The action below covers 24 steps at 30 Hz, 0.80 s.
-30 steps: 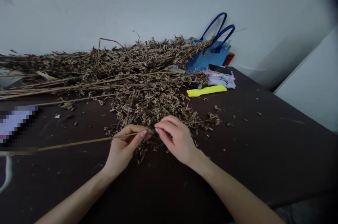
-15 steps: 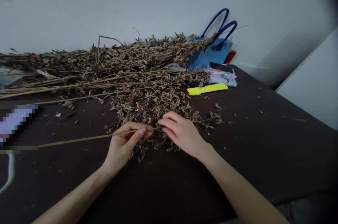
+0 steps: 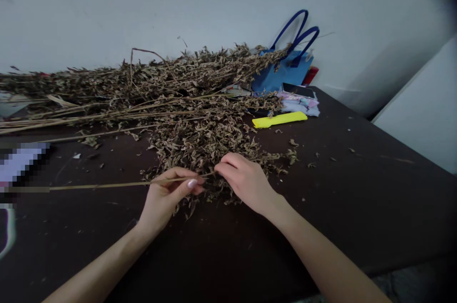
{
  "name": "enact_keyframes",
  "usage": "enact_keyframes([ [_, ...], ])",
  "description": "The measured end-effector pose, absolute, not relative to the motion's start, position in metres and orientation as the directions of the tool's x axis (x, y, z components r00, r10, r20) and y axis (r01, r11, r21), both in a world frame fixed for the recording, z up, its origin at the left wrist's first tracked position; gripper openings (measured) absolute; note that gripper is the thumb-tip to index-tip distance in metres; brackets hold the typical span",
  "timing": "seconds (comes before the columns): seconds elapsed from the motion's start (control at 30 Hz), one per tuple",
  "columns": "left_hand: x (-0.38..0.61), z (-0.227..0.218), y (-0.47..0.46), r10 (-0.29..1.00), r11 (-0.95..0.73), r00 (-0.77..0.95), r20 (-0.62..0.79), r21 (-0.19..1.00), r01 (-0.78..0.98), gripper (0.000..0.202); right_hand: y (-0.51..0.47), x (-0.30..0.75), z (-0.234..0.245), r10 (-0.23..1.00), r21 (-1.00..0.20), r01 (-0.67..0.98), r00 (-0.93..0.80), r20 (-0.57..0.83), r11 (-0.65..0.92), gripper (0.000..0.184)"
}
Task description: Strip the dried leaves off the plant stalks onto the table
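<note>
My left hand [image 3: 171,191] is closed round a long dried plant stalk [image 3: 103,186], thumb and fingers pinching it near its leafy end. The bare part of the stalk runs out to the left over the table. My right hand [image 3: 246,179] is closed too, its fingertips pinched on the same stalk just right of the left hand. What else those fingertips hold is hidden. Behind and beneath both hands lies a loose heap of dried, curled leaves [image 3: 203,141].
Dried stalks [image 3: 143,76] are piled along the wall. A blue bag [image 3: 282,74] with dark handles stands at the back right, near a phone [image 3: 298,90] on folded cloth and a yellow strip-shaped object [image 3: 280,119]. A blurred flat object [image 3: 24,162] lies at the left on the dark table [image 3: 357,207].
The left end of the stalk has swung upward slightly, away from me. The fingers of my right hand have curled closer together. Both hands stay in nearly the same place.
</note>
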<state>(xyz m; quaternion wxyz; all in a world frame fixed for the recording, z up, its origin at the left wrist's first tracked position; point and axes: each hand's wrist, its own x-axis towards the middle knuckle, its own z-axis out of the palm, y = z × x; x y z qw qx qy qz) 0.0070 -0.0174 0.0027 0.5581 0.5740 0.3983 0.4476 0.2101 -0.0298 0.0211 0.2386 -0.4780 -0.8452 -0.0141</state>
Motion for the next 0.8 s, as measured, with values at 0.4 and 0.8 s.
enact_keyframes([
  [0.4, 0.006, 0.0098, -0.0132, 0.948, -0.143, 0.302, 0.097, 0.98, 0.137, 0.011, -0.0292, 0.2133, 0.0218, 0.821, -0.324, 0.78, -0.391, 0.415, 0.535, 0.017],
  [0.8, 0.0072, 0.0036, -0.0125, 0.93, -0.204, 0.341, 0.136, 0.964, 0.17, 0.01, -0.0304, 0.2063, 0.0144, 0.866, -0.365, 0.804, -0.34, 0.366, 0.47, 0.011],
])
